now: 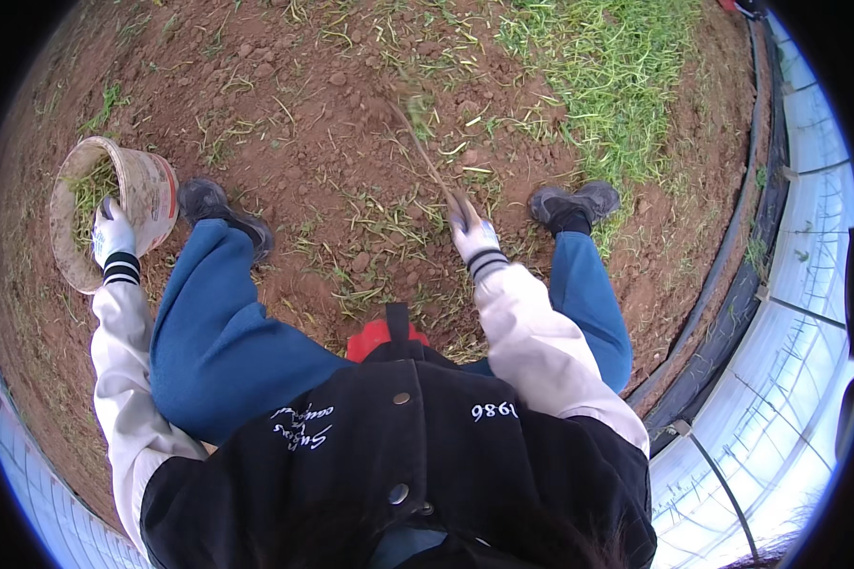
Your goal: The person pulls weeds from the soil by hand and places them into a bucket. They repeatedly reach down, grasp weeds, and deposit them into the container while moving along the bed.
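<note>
My left hand [112,231], in a white glove with dark fingertips, is at the mouth of a dirty, pale plastic bucket [151,192] tipped on its side. Green plant cuttings [89,195] lie inside the bucket; whether my fingers grip its rim cannot be told. Gloved as well, my right hand [472,231] is closed around the near end of a long, thin stick [427,160]. The stick points away from me over the reddish soil, and its far end is blurred beside a blurred green tuft [416,110].
A thick layer of cut green stalks [619,92] covers the soil at the upper right. My dark shoes [573,205] are planted wide apart. Black hose and sheeting [761,235] run along a translucent plastic wall [811,249] at right. Something red [370,341] is under me.
</note>
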